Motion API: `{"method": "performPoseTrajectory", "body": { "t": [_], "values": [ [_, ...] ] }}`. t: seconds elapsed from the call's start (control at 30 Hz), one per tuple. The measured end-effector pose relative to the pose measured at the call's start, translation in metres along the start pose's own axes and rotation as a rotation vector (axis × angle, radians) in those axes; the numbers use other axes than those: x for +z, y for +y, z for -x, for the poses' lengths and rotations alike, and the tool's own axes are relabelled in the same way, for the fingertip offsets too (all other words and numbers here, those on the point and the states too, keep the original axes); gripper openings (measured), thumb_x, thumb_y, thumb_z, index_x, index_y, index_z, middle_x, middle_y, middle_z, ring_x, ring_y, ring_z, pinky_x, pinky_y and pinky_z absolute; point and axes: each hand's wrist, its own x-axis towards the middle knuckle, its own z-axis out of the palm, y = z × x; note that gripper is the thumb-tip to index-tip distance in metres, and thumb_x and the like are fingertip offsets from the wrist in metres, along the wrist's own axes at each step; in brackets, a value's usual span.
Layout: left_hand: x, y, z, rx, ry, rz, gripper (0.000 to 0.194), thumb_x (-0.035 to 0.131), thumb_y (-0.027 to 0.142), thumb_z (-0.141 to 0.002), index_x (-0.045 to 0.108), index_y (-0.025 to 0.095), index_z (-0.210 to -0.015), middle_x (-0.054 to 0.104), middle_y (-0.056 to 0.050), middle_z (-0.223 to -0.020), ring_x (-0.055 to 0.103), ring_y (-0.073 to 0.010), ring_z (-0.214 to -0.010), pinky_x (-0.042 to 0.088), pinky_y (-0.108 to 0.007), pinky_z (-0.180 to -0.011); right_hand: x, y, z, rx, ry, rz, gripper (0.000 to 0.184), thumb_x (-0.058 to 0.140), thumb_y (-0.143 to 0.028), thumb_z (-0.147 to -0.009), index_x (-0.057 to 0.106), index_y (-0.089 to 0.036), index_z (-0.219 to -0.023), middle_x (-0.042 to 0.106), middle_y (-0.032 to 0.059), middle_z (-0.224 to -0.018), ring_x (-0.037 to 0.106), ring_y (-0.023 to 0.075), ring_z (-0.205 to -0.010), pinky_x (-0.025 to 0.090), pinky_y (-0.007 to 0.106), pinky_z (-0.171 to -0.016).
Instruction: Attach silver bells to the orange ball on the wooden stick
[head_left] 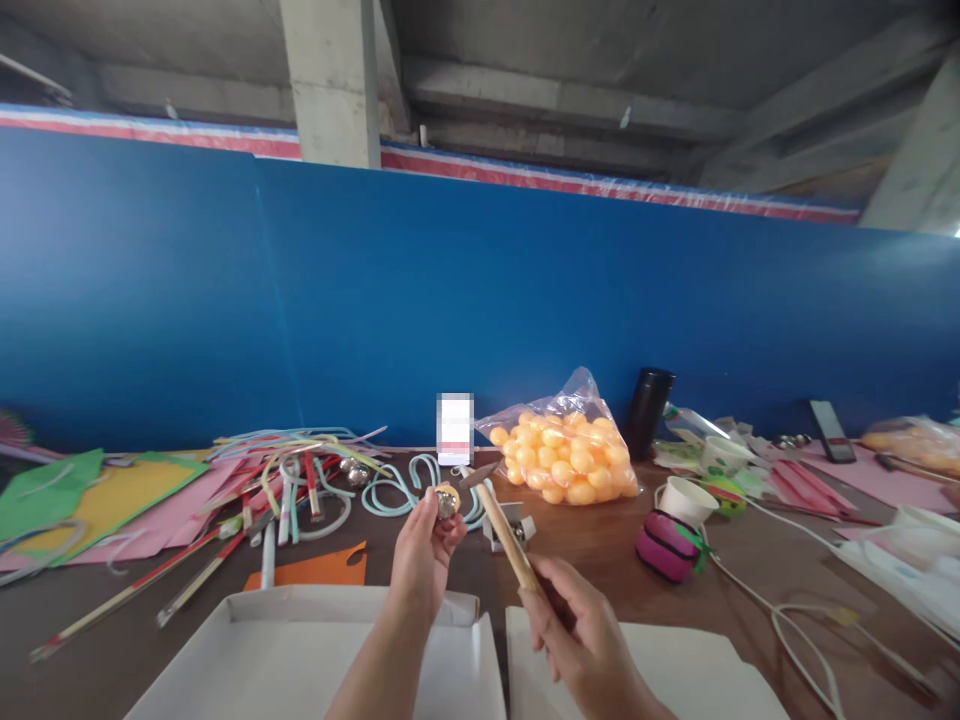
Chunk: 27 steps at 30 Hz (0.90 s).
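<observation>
My left hand (429, 550) is closed around a shiny silver ball (448, 501) with some orange-yellow at its upper edge, raised above the table. The wooden handle of a small hammer (508, 535) is gripped in my right hand (574, 625). Its narrow dark head (480, 476) is just up and to the right of the ball; whether the two touch I cannot tell. Below my left forearm lies a shallow white box (262, 603), and a white sheet or lid (682, 650) lies under my right hand. A small opened box (517, 528) sits behind the hammer.
Behind my hands stand a clear bag of orange balls (570, 460), a propped white card or screen (455, 430) and a black bottle (649, 410). On the left are coloured paper (105, 500) and tangled tubes. A paper cup (686, 500), magenta pouch (667, 545) and white cable (787, 630) lie right.
</observation>
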Motion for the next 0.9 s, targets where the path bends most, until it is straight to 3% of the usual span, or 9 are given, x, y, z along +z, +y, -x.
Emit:
{"method": "performPoseTrajectory", "body": {
  "t": [0.13, 0.37, 0.6, 0.9],
  "values": [
    [-0.0026, -0.0012, -0.0029, -0.007, 0.036, 0.016, 0.028, 0.066, 0.033, -0.076, 0.064, 0.011, -0.093, 0.064, -0.007, -0.075, 0.059, -0.0092, -0.061, 0.054, -0.021, -0.059, -0.0002, 0.0, 0.0008, 0.025, 0.0, 0.003, 0.039, 0.049, -0.048, -0.085, 0.059, -0.016, -0.106, 0.052, -0.0009, -0.06, 0.044, 0.0082, -0.041, 0.036, 0.017, -0.034],
    [-0.0027, -0.0002, -0.0023, -0.006, 0.042, 0.024, 0.024, 0.064, 0.029, -0.078, 0.064, 0.011, -0.093, 0.064, -0.007, -0.075, 0.059, -0.0091, -0.059, 0.054, -0.021, -0.058, 0.0045, 0.0044, 0.0028, -0.033, -0.008, -0.008, 0.04, 0.05, -0.047, -0.084, 0.058, -0.019, -0.111, 0.055, 0.0028, -0.076, 0.05, 0.0103, -0.05, 0.042, 0.017, -0.036],
    [-0.0015, -0.0004, -0.0022, -0.005, 0.046, 0.039, 0.023, 0.066, 0.028, -0.076, 0.064, 0.012, -0.092, 0.06, -0.003, -0.067, 0.058, -0.0087, -0.057, 0.054, -0.02, -0.057, 0.0012, 0.0057, 0.0014, -0.056, -0.095, 0.058, 0.035, 0.049, -0.042, -0.086, 0.058, -0.019, -0.111, 0.055, 0.0027, -0.078, 0.052, 0.0104, -0.053, 0.047, 0.019, -0.046],
    [-0.0012, -0.0012, -0.003, 0.009, 0.049, 0.035, 0.024, 0.066, 0.028, -0.075, 0.064, 0.011, -0.092, 0.061, -0.003, -0.067, 0.057, -0.0081, -0.056, 0.054, -0.02, -0.056, 0.0046, 0.0064, 0.0018, -0.023, -0.041, 0.013, 0.037, 0.051, -0.045, -0.084, 0.059, -0.019, -0.109, 0.055, 0.003, -0.077, 0.051, 0.01, -0.051, 0.04, 0.016, -0.035]
  ]
}}
